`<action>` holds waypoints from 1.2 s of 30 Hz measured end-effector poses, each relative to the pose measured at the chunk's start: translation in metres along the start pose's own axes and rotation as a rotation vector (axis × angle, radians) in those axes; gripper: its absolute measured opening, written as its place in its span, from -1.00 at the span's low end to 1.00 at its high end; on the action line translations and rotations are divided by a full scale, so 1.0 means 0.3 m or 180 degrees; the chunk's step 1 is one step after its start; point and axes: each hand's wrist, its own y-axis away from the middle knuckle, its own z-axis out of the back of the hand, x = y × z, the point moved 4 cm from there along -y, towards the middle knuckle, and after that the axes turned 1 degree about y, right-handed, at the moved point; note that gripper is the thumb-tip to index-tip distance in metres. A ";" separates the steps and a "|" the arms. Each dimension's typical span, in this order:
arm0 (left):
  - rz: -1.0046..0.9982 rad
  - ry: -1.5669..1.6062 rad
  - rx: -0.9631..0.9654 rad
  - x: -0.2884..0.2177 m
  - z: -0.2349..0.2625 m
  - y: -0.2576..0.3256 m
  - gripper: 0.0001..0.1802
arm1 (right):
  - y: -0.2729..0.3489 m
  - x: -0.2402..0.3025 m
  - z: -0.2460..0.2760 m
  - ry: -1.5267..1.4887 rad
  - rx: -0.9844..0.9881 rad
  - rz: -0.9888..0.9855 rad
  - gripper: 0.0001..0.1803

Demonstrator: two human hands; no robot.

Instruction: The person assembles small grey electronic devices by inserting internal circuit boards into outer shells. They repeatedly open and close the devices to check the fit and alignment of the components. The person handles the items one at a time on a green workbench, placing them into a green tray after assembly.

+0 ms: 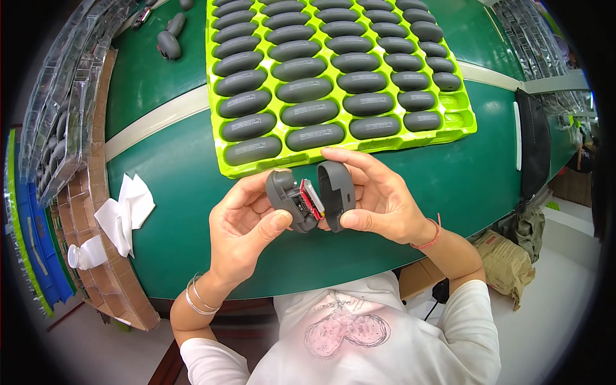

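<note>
Over the near part of the table, my left hand grips a dark grey plastic inner housing. A red circuit board and a silver block stick out of its right side. Close beside it, my right hand holds a dark grey hollow outer shell between thumb and fingers, its open side turned toward the board. A small slot shows in the shell's side. The two parts are very near each other; whether they touch I cannot tell. Some fingertips are hidden behind the parts.
Beyond my hands, a lime-green tray holds rows of dark grey oval cases. White paper and a small white bottle lie at the left by a cardboard divider. Two loose dark pieces sit far left on the green table.
</note>
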 end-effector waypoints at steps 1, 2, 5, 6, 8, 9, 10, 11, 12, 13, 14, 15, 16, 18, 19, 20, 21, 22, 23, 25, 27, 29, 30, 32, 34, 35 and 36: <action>0.0009 -0.0002 0.0016 0.002 0.002 0.001 -0.47 | 0.000 0.000 0.003 -0.0055 -0.0005 -0.0044 -0.22; 0.0019 -0.0004 0.0034 0.006 0.005 0.003 -0.47 | 0.000 0.000 0.005 -0.0105 -0.0031 -0.0064 -0.21; 0.0014 0.0012 0.0064 0.013 0.007 0.004 -0.48 | -0.002 0.001 0.010 -0.0136 -0.0070 -0.0081 -0.20; 0.0014 0.0020 0.0075 0.014 0.007 0.004 -0.48 | -0.002 0.001 0.011 -0.0080 -0.0075 -0.0059 -0.20; 0.0053 0.0011 0.0135 0.014 0.005 0.002 -0.49 | 0.000 0.001 0.012 0.0133 -0.0093 0.0019 -0.21; 0.0070 0.0008 0.0159 0.015 0.005 0.002 -0.49 | 0.001 0.001 0.011 0.0287 -0.0101 0.0073 -0.21; 0.0088 0.0016 0.0132 0.014 0.002 0.001 -0.49 | 0.003 0.000 0.010 0.0443 -0.0109 0.0127 -0.22; 0.0105 0.0024 0.0106 0.013 -0.003 0.000 -0.49 | 0.005 -0.003 0.011 0.0580 -0.0117 0.0167 -0.23; 0.0119 0.0032 0.0080 0.012 -0.007 -0.001 -0.50 | 0.008 -0.006 0.013 0.0719 -0.0123 0.0208 -0.23; 0.0126 -0.0006 0.0073 0.014 -0.007 0.001 -0.50 | 0.010 -0.009 0.014 0.0858 -0.0129 0.0250 -0.24; 0.0133 -0.0043 0.0065 0.017 -0.007 0.002 -0.50 | 0.011 -0.011 0.012 0.0933 -0.0109 0.0290 -0.25; 0.0140 -0.0080 0.0063 0.019 -0.007 0.002 -0.50 | 0.011 -0.013 0.010 0.1010 -0.0094 0.0332 -0.25; 0.0126 -0.0127 0.0052 0.020 -0.009 0.003 -0.50 | 0.011 -0.013 0.006 0.1087 -0.0079 0.0374 -0.25; 0.0099 -0.0221 0.0027 0.023 -0.012 0.005 -0.50 | 0.010 -0.011 -0.002 0.1276 -0.0065 0.0508 -0.25; 0.0046 -0.0300 0.0024 0.022 -0.012 0.006 -0.50 | 0.009 -0.009 -0.005 0.1369 -0.0058 0.0574 -0.25; -0.0007 -0.0378 0.0022 0.023 -0.012 0.007 -0.50 | 0.007 -0.009 -0.007 0.1368 -0.0062 0.0575 -0.25; -0.0060 -0.0454 0.0019 0.022 -0.011 0.008 -0.51 | 0.006 -0.009 -0.007 0.1369 -0.0067 0.0575 -0.26; -0.0078 -0.0500 0.0012 0.022 -0.011 0.009 -0.52 | 0.005 -0.009 -0.008 0.1369 -0.0071 0.0574 -0.26; -0.0097 -0.0545 0.0005 0.021 -0.010 0.009 -0.53 | 0.006 -0.008 -0.008 0.1443 -0.0095 0.0650 -0.27; -0.0180 -0.0652 -0.0015 0.016 -0.010 0.010 -0.54 | 0.006 -0.009 -0.008 0.1587 -0.0136 0.0800 -0.28; -0.0308 -0.0774 -0.0032 0.011 -0.016 0.006 -0.55 | 0.006 -0.011 -0.009 0.1555 -0.0150 0.0843 -0.28; -0.0315 -0.0752 -0.0001 0.016 -0.019 0.006 -0.55 | 0.006 -0.016 -0.009 0.1530 -0.0089 0.0752 -0.26; -0.0318 -0.0741 0.0015 0.018 -0.020 0.006 -0.55 | 0.009 -0.016 -0.008 0.1521 -0.0021 0.0639 -0.25; -0.0332 -0.0793 0.0008 0.019 -0.018 0.008 -0.54 | 0.009 -0.018 -0.010 0.1524 0.0039 0.0532 -0.23; -0.0338 -0.0845 -0.0011 0.018 -0.019 0.009 -0.54 | 0.007 -0.018 -0.011 0.1550 0.0020 0.0538 -0.23; -0.0338 -0.0872 -0.0027 0.013 -0.022 0.009 -0.54 | 0.008 -0.015 -0.012 0.1622 0.0023 0.0556 -0.23; -0.0339 -0.0902 -0.0047 0.011 -0.023 0.010 -0.54 | 0.008 -0.013 -0.014 0.1691 0.0031 0.0573 -0.23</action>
